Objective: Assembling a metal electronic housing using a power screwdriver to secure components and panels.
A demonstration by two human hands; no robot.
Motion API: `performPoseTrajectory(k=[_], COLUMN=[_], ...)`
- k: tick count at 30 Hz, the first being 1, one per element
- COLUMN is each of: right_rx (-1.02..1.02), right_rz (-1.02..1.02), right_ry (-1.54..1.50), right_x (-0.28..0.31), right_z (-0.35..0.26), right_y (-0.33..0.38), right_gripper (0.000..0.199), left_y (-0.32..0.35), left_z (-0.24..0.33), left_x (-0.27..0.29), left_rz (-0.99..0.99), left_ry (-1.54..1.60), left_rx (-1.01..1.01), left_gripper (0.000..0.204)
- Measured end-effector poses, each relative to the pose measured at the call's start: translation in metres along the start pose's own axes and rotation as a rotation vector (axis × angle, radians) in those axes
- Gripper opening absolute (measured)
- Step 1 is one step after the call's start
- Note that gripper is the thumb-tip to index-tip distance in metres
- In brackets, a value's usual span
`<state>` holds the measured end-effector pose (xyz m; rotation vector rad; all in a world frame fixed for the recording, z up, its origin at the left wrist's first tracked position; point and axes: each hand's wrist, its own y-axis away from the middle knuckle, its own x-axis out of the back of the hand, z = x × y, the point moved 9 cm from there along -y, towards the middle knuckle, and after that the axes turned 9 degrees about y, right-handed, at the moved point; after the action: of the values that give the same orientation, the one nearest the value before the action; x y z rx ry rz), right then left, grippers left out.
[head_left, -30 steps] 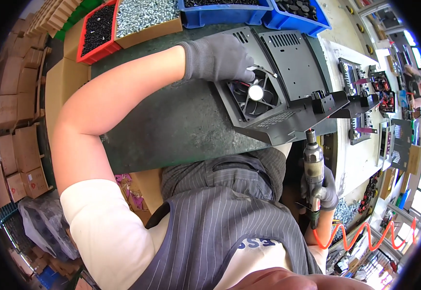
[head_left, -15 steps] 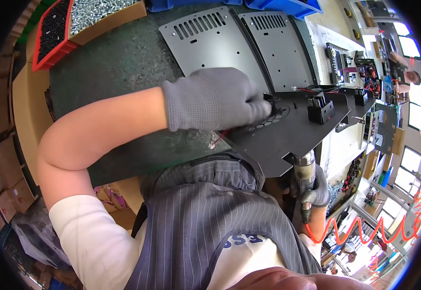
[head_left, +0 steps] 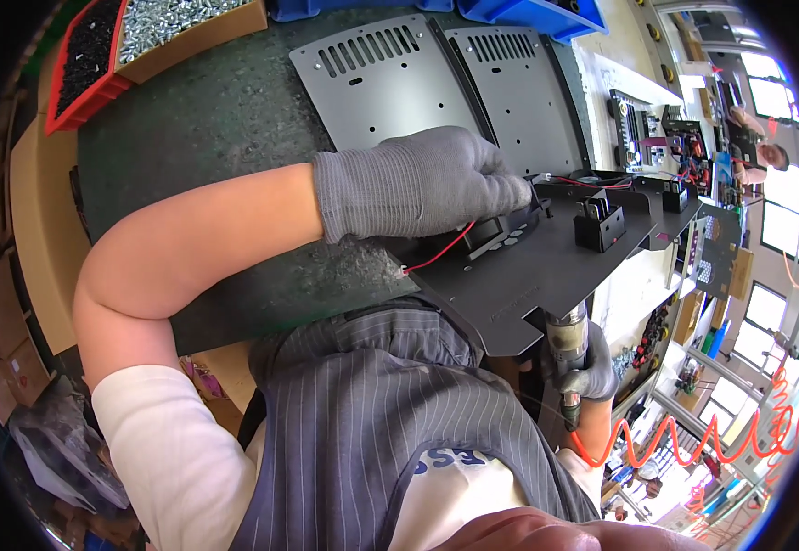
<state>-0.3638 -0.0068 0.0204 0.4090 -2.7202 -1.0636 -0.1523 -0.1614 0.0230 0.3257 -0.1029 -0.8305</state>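
My left hand (head_left: 445, 184), in a grey knit glove, is closed with its fingers pinched on a black fan-like part (head_left: 487, 241). The hand hides most of that part. A red wire (head_left: 445, 253) trails from it to a small connector over the bench. Beneath lies a black sheet-metal panel (head_left: 537, 294), with round vent holes partly showing under the part. At the panel's near right edge, my right hand (head_left: 592, 367), also gloved, is wrapped round an air screwdriver (head_left: 567, 340). A red coiled hose (head_left: 638, 450) runs from the tool's lower end.
Two grey slotted metal plates (head_left: 390, 92) lie on the dark green bench (head_left: 207, 119) beyond my left hand. A red bin of black screws (head_left: 87, 55) and a cardboard box of silver screws (head_left: 170, 28) stand far left. Blue bins (head_left: 537, 18) are at the back; a person (head_left: 758, 151) is far right.
My left hand has moved slightly right, and the black part now sits tilted, uncovering more of its frame and red wire. My right hand still grips the screwdriver at the panel's edge.
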Motion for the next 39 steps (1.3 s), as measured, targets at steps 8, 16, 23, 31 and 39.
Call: performPoseTrajectory(k=[8,16,23,31,39], right_rx=[0.020,0.093,0.152,0.140,0.323], right_rz=[0.014,-0.026,-0.143,-0.435,-0.378], right_ry=[0.173,0.164,0.089,-0.006,0.134], right_x=[0.002,-0.008,-0.035,-0.116,-0.130], right_z=[-0.012,-0.022,0.022,0.006,-0.003], right_y=[-0.003,-0.007,-0.012,-0.020,-0.033], right_gripper=[0.088,0.083,0.082,0.069,0.062], left_y=[0.004,0.021,0.097,0.108,0.117], left_z=[0.007,-0.005,-0.103,-0.116,-0.116], left_x=[-0.009,0.007,0.031,-0.008,0.002], left_rz=[-0.039,0.043,0.311,0.361,0.504], left_ry=[-0.099,0.146,1.100,1.312,1.203], left_rx=[-0.026,-0.151,-0.001,-0.078,-0.136], left_gripper=[0.039,0.041,0.034,0.032,0.022])
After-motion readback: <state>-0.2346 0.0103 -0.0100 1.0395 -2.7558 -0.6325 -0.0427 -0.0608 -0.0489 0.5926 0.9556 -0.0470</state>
